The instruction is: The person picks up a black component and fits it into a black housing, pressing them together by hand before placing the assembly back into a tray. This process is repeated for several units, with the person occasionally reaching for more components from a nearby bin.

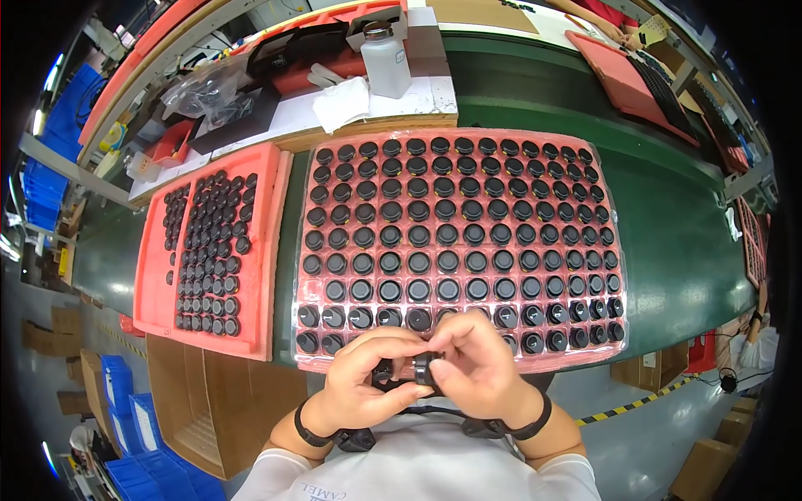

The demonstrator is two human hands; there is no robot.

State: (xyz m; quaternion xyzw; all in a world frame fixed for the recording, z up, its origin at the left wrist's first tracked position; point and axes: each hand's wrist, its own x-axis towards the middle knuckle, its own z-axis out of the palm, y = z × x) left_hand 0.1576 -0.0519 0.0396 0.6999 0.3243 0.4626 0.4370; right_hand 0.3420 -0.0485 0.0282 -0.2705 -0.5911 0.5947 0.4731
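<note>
Close to my chest, at the near edge of a large tray, both hands meet around a small black round cap-like part (423, 369). My left hand (368, 380) grips it with thumb and fingers from the left. My right hand (484, 367) pinches it from the right, fingertips closed on its rim. Fingers cover much of the part. Beyond them lies a pink tray with a clear plastic liner (311, 290), its cells filled with rows of similar black round parts (447, 236). One cell near the left edge shows bare pink.
A smaller pink foam tray (157, 288) at left holds loose black parts. Behind it, a white shelf (430, 100) carries a pump bottle (386, 63), a white cloth (341, 104) and plastic bags. The green bench (668, 242) extends right; another person's hand (614, 33) is far right.
</note>
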